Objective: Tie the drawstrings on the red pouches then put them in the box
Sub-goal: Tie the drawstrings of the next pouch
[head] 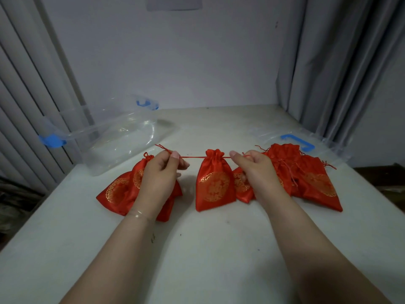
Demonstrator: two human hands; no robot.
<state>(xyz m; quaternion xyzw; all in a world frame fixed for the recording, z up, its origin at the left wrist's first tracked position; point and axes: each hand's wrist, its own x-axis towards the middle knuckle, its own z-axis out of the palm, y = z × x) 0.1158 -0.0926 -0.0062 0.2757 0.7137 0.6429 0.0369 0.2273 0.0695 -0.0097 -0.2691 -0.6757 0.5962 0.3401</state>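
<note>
— Fingers of the left hand are pinching one end of the red drawstring, thumb against forefinger, the rest curling loosely beneath. Is the right hand doing likewise?

— It is: thumb and forefinger are closing on the other end, at 3 o'clock from the middle pouch. Both hands are pulling outward, so the cord is running taut and level through the pouch's neck, which is bunching shut.

— How far along is the job, would you say?

— Early, by my reckoning. The clear box, at 10 o'clock from the middle pouch, is lying open with no red visible inside it, so nothing looks packed yet. Whether a knot is forming in this cord, I cannot tell.

— And the other pouches?

— A left pile is lying at 9 o'clock, partly under the left wrist, one neck already looking cinched. A right pile is lying at 3 o'clock, loose cords trailing, so those seem to be waiting for tying. Behind them a clear lid with a blue handle is resting on the white table.

— The arms themselves?

— Both forearms are reaching in from 6 o'clock, angling toward each other, wrists raised above the tabletop, backs of the hands facing up.
</note>
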